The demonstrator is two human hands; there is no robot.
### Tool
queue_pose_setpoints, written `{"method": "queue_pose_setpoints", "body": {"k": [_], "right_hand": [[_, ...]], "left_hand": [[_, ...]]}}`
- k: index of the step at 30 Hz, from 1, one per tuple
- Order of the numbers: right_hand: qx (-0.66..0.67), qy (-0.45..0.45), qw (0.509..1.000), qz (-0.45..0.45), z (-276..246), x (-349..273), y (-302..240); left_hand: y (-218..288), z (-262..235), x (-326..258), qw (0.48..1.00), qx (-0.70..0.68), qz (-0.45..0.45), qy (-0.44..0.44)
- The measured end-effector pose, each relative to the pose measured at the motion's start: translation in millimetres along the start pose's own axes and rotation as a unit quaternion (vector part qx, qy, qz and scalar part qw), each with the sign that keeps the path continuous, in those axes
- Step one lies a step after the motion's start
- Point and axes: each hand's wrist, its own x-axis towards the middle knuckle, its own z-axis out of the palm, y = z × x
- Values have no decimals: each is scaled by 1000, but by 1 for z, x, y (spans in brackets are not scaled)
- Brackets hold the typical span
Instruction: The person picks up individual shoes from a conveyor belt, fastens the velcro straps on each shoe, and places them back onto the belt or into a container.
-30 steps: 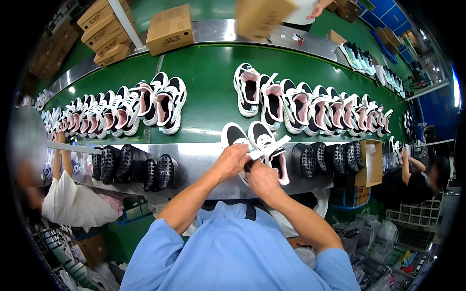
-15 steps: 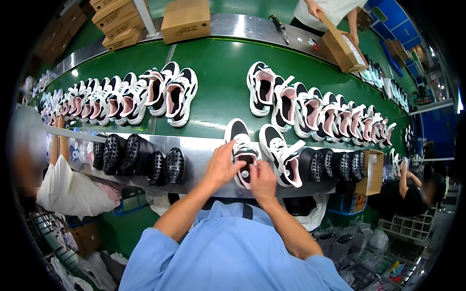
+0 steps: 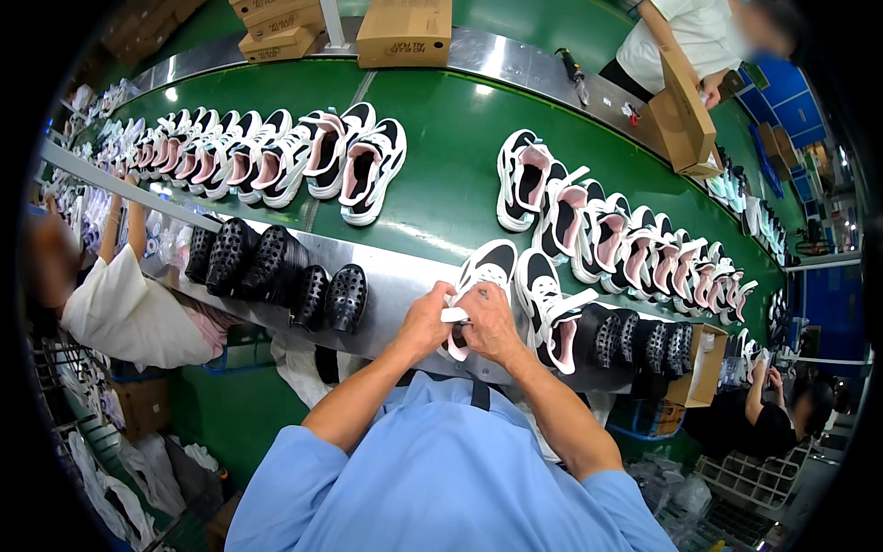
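Note:
A black and white sneaker with pink lining point(image 3: 490, 258) lies on the metal ledge in front of me, toe pointing away. My left hand point(image 3: 427, 318) pinches at the left side of its opening, closed on a white part that looks like its tongue or collar. From the right, my right hand point(image 3: 493, 324) curls over the laces and opening, fingers bent against the same white part. My hands cover most of the shoe's inside and heel. Close on the right lies a matching sneaker point(image 3: 541, 287), its white tongue sticking out to the side, touched by neither hand.
Rows of matching sneakers stand on the green belt point(image 3: 432, 175), left and right. Black studded shoe-shaped pieces point(image 3: 347, 299) line the ledge on both sides. An open carton point(image 3: 706, 363) stands at the right. Co-workers sit at both sides; another handles a box point(image 3: 682, 124) across the belt.
My right hand has moved from the shoe's heel side up over its laces, and both hands now meet at the white part. The whole view has turned somewhat.

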Motion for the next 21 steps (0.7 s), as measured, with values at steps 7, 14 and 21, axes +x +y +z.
{"method": "queue_pose_setpoints", "body": {"k": [7, 14, 21], "right_hand": [[443, 216, 803, 336, -3, -17, 16], [403, 159, 785, 443, -7, -44, 40], [530, 114, 777, 319, -36, -23, 15]], "left_hand": [[47, 6, -5, 933, 225, 268, 77], [30, -1, 9, 799, 352, 487, -14], [55, -12, -21, 902, 297, 312, -24]]}}
